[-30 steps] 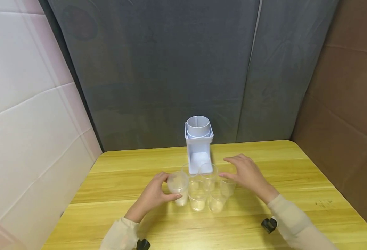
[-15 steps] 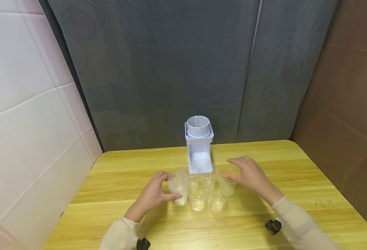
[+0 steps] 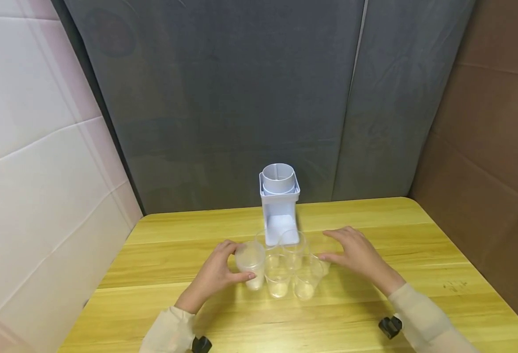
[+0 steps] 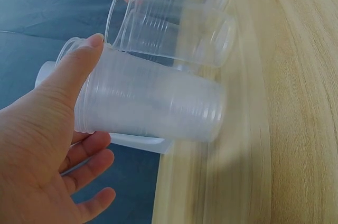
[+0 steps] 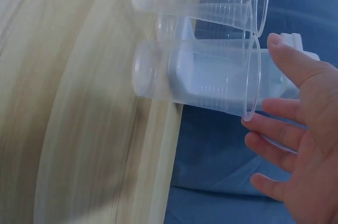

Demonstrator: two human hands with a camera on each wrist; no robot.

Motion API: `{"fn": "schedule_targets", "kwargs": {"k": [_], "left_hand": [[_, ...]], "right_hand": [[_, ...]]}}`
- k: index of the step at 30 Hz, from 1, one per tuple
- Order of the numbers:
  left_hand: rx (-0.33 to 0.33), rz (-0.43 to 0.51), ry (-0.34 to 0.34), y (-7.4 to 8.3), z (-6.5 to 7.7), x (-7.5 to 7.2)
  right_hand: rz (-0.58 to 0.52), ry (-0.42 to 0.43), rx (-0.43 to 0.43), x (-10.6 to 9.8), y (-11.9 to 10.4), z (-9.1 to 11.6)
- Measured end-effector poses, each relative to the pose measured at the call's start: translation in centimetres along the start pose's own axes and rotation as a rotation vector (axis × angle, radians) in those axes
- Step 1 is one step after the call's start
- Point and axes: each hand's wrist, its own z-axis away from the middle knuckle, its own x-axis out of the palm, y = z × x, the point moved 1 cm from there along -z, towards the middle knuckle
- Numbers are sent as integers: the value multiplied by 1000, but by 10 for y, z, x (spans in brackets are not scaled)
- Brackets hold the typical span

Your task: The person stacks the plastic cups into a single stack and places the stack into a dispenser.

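In the left wrist view, my left hand (image 4: 47, 108) holds a stack of nested clear plastic cups (image 4: 153, 97). Its thumb lies along the rims while the other fingers curve behind. The stack stands upright at the left end of a cluster of clear cups, among them a front cup (image 3: 278, 282) and another front cup (image 3: 305, 288). At the right end my right hand (image 3: 358, 255) is spread beside a single clear cup (image 5: 200, 76). One fingertip is right at that cup's rim, and the thumb is close to the rim's other side.
Behind the cups stands a pale white-blue holder (image 3: 280, 215) with a round tube on top. The wooden table (image 3: 175, 240) ends at a dark grey curtain (image 3: 232, 108). A white panel (image 3: 42, 162) borders the left, a brown one (image 3: 479, 132) the right.
My right hand has drawn back to the right and a little toward me, off the right-end cup. My left hand keeps its place at the stack.
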Motion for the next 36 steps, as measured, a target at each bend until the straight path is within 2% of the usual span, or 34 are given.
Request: {"fn": "schedule_targets", "kwargs": {"k": [14,36], "left_hand": [[1,1,0,0,0,0],[2,-1,0,1,1,0]], "right_hand": [[-8,6,-26,6,4,6],[7,19,-14,8,5,8]]}}
